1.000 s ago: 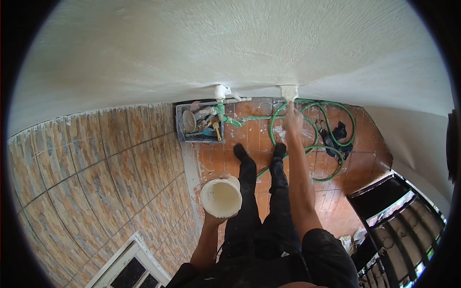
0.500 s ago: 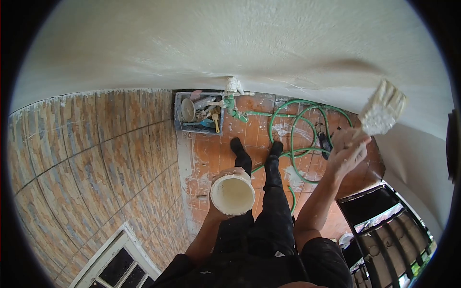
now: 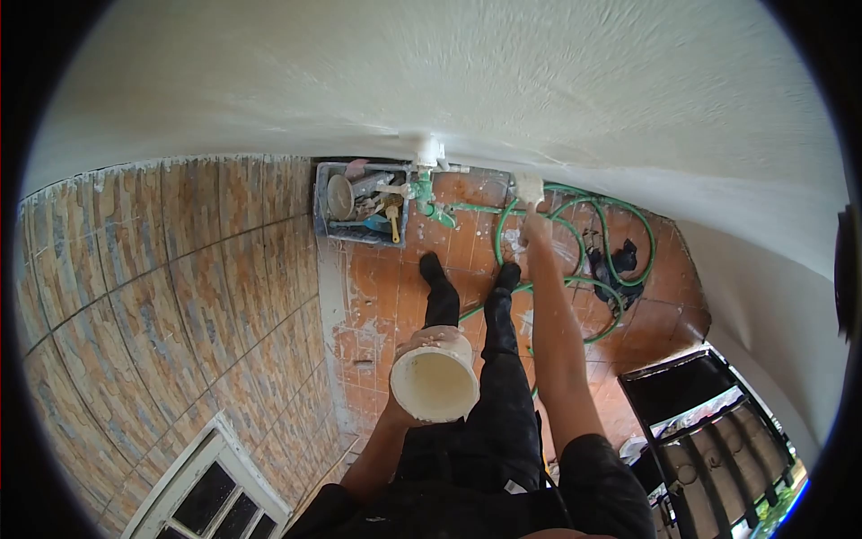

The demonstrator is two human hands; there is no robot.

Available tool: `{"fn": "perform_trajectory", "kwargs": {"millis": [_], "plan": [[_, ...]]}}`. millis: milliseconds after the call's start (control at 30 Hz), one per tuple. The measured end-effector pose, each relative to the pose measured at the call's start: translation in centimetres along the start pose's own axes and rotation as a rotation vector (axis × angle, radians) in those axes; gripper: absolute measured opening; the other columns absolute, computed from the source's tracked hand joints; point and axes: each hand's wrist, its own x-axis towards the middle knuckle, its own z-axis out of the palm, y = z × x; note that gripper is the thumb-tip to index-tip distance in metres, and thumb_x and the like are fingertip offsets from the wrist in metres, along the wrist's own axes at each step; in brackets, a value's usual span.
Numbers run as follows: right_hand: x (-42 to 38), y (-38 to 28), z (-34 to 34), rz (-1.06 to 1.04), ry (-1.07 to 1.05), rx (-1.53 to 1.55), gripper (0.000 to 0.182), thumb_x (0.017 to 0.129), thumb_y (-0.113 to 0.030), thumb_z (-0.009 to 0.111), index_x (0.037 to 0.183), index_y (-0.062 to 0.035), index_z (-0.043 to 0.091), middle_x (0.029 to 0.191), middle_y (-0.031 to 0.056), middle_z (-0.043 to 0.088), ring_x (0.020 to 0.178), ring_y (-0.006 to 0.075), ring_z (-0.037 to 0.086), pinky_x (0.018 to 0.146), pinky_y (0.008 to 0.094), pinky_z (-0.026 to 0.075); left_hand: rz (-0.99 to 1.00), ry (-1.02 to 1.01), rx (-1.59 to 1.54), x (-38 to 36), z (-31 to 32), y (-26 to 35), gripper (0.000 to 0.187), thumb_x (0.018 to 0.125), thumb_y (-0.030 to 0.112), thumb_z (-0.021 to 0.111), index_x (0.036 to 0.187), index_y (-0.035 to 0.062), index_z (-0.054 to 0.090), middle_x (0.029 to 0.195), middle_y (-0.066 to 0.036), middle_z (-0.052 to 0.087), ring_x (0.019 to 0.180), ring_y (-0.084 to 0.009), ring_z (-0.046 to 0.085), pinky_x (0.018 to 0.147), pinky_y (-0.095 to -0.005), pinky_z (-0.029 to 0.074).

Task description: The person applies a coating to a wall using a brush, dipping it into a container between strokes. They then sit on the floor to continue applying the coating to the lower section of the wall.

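Observation:
A round tub (image 3: 435, 384) with pale paint inside is held up in front of my dark trousers. My left hand (image 3: 404, 410) is wrapped round the tub's side, mostly hidden by it. My right hand (image 3: 536, 226) grips the handle of a wide, paint-covered brush (image 3: 529, 188). The brush is at the lower part of the white wall (image 3: 575, 99); whether its bristles touch the wall I cannot tell.
A grey crate (image 3: 361, 235) of tools stands in the corner beside a green tap (image 3: 424, 187). Green hose (image 3: 648, 235) coils over the orange tiled floor (image 3: 386, 296), near a dark cloth (image 3: 620, 269). Stone-patterned wall at left; black metal frame (image 3: 682, 422) at lower right.
My right hand has moved left and farther down the wall with the brush. The tub has stayed in nearly the same place, and the view has shifted slightly.

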Motion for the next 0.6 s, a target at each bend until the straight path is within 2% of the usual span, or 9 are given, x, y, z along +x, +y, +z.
{"fn": "perform_trajectory", "kwargs": {"millis": [100,167,233,300,367,433,500,533,600], "plan": [[-2.4,-4.7,-0.6,0.064,0.084,0.064,0.041,0.089,-0.035,0.048,0.06,-0.0064,0.051,0.051,0.0013,0.043,0.044,0.0113,0.04,0.042,0.0266,0.03,-0.018,0.0,0.131,-0.5,-0.5,0.1,0.081,0.055,0.024,0.083,0.121,0.009,0.04,0.123,-0.017,0.043,0.113,-0.0309,0.045,0.09,-0.0418,0.042],[-4.4,-7.4,-1.8,0.134,-0.118,0.467,0.038,0.088,-0.039,0.049,0.068,-0.0068,0.047,0.049,-0.0046,0.032,0.036,0.006,0.027,0.034,0.025,0.019,-0.041,0.051,0.06,-1.6,-0.2,-0.2,0.08,0.055,0.025,0.083,0.121,0.0088,0.04,0.122,-0.018,0.044,0.112,-0.0312,0.045,0.09,-0.0418,0.042],[-9.6,-9.1,-3.6,0.058,-0.128,0.551,0.036,0.088,-0.038,0.049,0.067,-0.0086,0.046,0.05,-0.0056,0.032,0.036,0.0047,0.026,0.033,0.024,0.017,-0.026,0.108,-0.01,-1.3,-0.4,-0.4,0.08,0.055,0.026,0.083,0.12,0.0086,0.04,0.121,-0.018,0.045,0.112,-0.0315,0.045,0.09,-0.0419,0.041],[-14.3,-10.7,-6.1,-0.021,-0.11,0.62,0.037,0.089,-0.039,0.049,0.065,-0.0111,0.043,0.049,-0.0071,0.03,0.035,0.0039,0.024,0.032,0.0226,0.015,-0.063,0.029,0.011,-1.1,-0.8,-0.1,0.082,0.054,0.026,0.084,0.12,0.0079,0.04,0.12,-0.019,0.045,0.112,-0.0319,0.045,0.09,-0.0416,0.041],[-18.6,-12.3,-8.0,-0.198,0.054,0.752,0.039,0.09,-0.041,0.047,0.063,-0.0134,0.04,0.048,-0.0079,0.026,0.036,0.0033,0.023,0.032,0.0218,0.015,-0.049,0.041,0.006,-0.5,-0.6,0.4,0.081,0.054,0.028,0.083,0.12,0.0076,0.04,0.12,-0.019,0.045,0.112,-0.0322,0.045,0.09,-0.0423,0.041],[-21.1,-13.6,-10.0,-0.39,0.123,0.883,0.041,0.091,-0.042,0.044,0.062,-0.0134,0.037,0.051,-0.0061,0.028,0.037,0.0029,0.02,0.033,0.0218,0.014,-0.041,0.037,-0.004,0.0,-0.9,0.1,0.081,0.055,0.03,0.083,0.12,0.0072,0.04,0.12,-0.019,0.045,0.112,-0.0326,0.045,0.09,-0.0431,0.04],[-20.9,-13.5,-11.9,-0.604,0.119,0.943,0.044,0.091,-0.045,0.042,0.062,-0.0129,0.036,0.052,-0.0054,0.029,0.038,0.0032,0.021,0.033,0.0215,0.013,0.006,-0.078,-0.034,0.8,-1.6,-0.5,0.078,0.058,0.033,0.081,0.12,0.0064,0.041,0.12,-0.02,0.045,0.112,-0.034,0.045,0.091,-0.0449,0.039],[-20.3,-13.7,-12.6,-0.721,0.169,0.914,0.044,0.091,-0.049,0.039,0.064,-0.0135,0.038,0.051,-0.0054,0.027,0.039,0.0054,0.017,0.036,0.0236,0.015,0.027,-0.123,0.004,1.7,-1.4,-0.1,0.077,0.059,0.036,0.079,0.12,0.0063,0.041,0.12,-0.02,0.046,0.112,-0.0351,0.044,0.092,-0.0464,0.038],[-18.0,-14.2,-13.2,-0.744,0.222,0.854,0.045,0.091,-0.049,0.039,0.063,-0.013,0.037,0.05,-0.005,0.027,0.039,0.0058,0.019,0.037,0.0234,0.016,0.043,-0.151,-0.021,3.0,-1.1,-0.1,0.077,0.059,0.035,0.079,0.119,0.0061,0.041,0.12,-0.02,0.046,0.112,-0.0353,0.044,0.092,-0.0462,0.038]]}}
